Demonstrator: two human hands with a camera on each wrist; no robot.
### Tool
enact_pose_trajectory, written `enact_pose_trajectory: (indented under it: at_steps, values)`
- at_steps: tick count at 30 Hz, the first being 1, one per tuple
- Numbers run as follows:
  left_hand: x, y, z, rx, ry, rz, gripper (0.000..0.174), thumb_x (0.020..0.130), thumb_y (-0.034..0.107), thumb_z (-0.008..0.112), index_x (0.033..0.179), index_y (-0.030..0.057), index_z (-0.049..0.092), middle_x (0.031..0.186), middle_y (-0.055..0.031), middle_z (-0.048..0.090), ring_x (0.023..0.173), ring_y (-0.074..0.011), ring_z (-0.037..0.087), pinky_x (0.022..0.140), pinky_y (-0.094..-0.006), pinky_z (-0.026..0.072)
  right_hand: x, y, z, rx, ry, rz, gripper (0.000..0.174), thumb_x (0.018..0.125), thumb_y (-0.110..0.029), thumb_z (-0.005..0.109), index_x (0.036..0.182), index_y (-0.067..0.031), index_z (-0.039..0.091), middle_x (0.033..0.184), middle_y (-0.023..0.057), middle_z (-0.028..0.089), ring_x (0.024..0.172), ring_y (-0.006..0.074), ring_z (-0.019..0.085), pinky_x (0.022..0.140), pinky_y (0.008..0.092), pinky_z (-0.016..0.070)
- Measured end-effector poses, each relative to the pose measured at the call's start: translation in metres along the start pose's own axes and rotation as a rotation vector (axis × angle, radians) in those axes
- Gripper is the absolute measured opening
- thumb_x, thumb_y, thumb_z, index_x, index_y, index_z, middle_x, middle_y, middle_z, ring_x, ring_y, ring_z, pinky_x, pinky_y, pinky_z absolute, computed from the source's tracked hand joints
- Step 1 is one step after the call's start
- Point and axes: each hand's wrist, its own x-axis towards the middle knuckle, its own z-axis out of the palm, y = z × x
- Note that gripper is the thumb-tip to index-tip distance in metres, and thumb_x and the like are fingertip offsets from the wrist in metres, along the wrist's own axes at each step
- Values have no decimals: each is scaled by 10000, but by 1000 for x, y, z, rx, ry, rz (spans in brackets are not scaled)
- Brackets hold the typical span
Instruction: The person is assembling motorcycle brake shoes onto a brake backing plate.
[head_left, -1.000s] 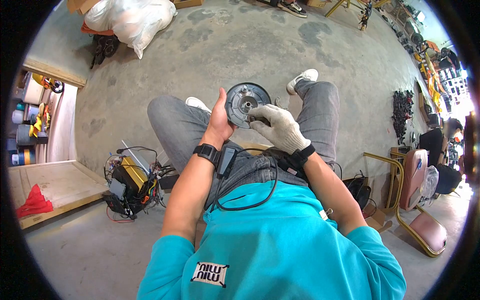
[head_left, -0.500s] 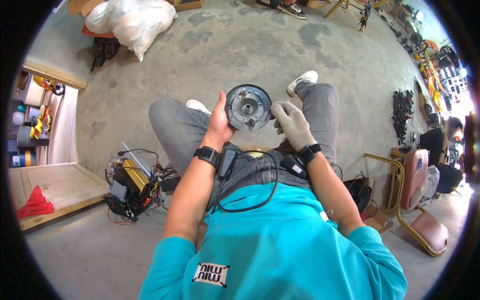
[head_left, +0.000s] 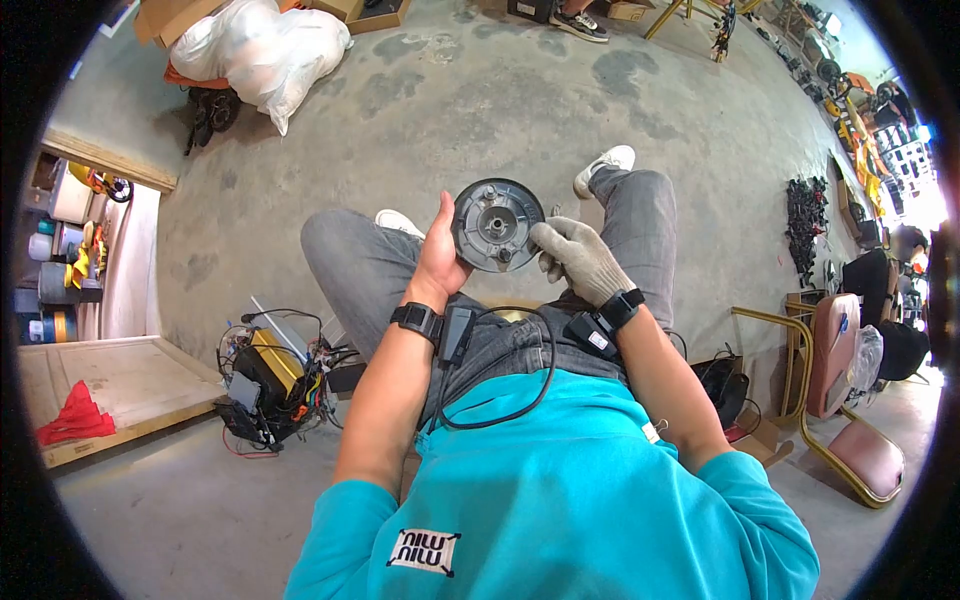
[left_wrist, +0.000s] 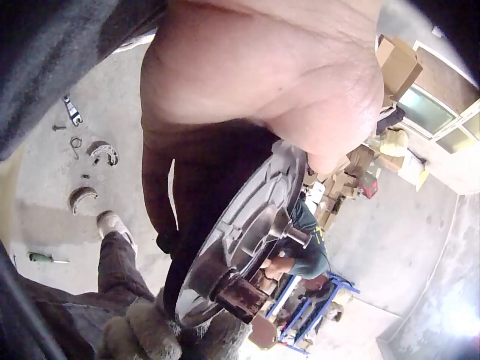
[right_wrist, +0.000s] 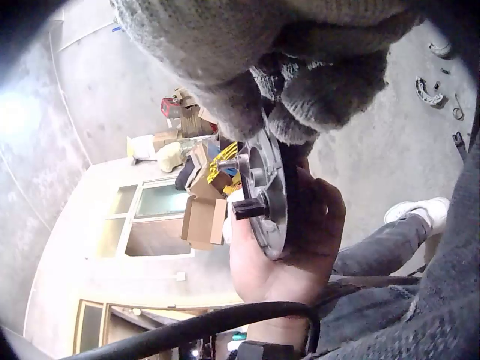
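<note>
A round grey brake backing plate (head_left: 484,207), with a hub hole in its centre and short posts on its face, is held in front of the lap. My bare left hand (head_left: 438,254) grips its left side, the thumb up along the rim and the other fingers behind. In the left wrist view the plate (left_wrist: 259,202) stands edge-on below the palm. My right hand (head_left: 585,262), in a knitted glove, pinches the right rim. The gloved fingers (right_wrist: 322,101) lie over that edge in the right wrist view. Their tips are partly hidden.
On the floor lie two curved brake shoes (left_wrist: 103,154), a spring (left_wrist: 76,146), a wrench (left_wrist: 73,111) and a screwdriver (left_wrist: 47,258). A bundle of wired electronics (head_left: 270,375) is left of the legs. A fallen chair (head_left: 850,455) lies at right, white bags (head_left: 265,60) farther off.
The right hand has moved off the plate's lower face, out to the right, and back in to the right rim. The left hand keeps its grip on the plate.
</note>
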Motion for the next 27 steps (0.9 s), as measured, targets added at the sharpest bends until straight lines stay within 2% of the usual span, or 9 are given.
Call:
enact_pose_trajectory:
  at_steps: [2,5,18,20,21,23,24,26,27]
  values:
    - [0,0,0,15,3,7,705,1062,630,319,1354,43,579,1301,-102,659,1187,-242,639,1025,-428,515,-4,-8,1,-121,-26,19,341,990,-338,616,996,-1,666,783,14,609,660,79,568,588,239,475]
    - [0,0,-1,18,-13,1,698,1056,631,330,1370,57,576,1332,-100,650,1218,-248,623,1061,-430,491,0,0,1,-123,-20,16,379,976,-337,618,1028,33,678,803,31,626,707,105,595,642,278,506]
    - [3,-4,-2,49,51,-4,608,1074,553,392,1379,57,568,1348,-103,637,1232,-243,616,1057,-423,500,0,-2,4,-123,44,18,414,955,-313,635,1099,73,675,860,70,665,751,129,626,702,291,530]
    - [3,-5,-4,47,53,0,603,1077,548,390,1378,58,569,1348,-104,638,1233,-242,616,1054,-422,501,-5,-10,11,-197,246,-18,381,936,-290,682,1131,38,687,902,85,698,766,134,641,725,290,537]
    - [3,-5,-3,58,80,6,596,1080,542,387,1378,59,568,1345,-103,639,1229,-241,617,1053,-420,502,-3,-5,9,-197,245,-18,381,936,-290,682,1131,38,687,902,85,698,766,134,641,725,290,537]
    - [4,-4,-3,70,108,14,589,1083,535,384,1379,60,568,1342,-102,639,1226,-240,619,1052,-418,503,7,11,2,-425,455,-328,328,916,-216,722,1163,-3,693,958,99,725,816,144,667,769,291,542]
    - [4,-3,-4,70,111,22,577,1087,527,379,1366,62,578,1326,-95,649,1210,-234,627,1042,-410,508,5,7,4,-425,454,-328,328,916,-216,722,1163,-3,693,958,99,725,816,144,667,769,291,542]
    - [3,-4,-5,68,113,25,566,1091,518,374,1354,64,587,1310,-89,658,1195,-228,635,1032,-402,512,-1,-1,6,-316,162,-418,301,904,-151,735,1175,-26,692,985,110,734,865,158,685,807,300,540]
    - [3,-4,-5,83,110,28,576,1082,540,388,1330,66,604,1274,-79,676,1158,-208,653,999,-385,523,-9,-14,13,-385,85,-385,293,900,-104,726,1176,-16,687,994,114,736,899,167,695,816,307,539]
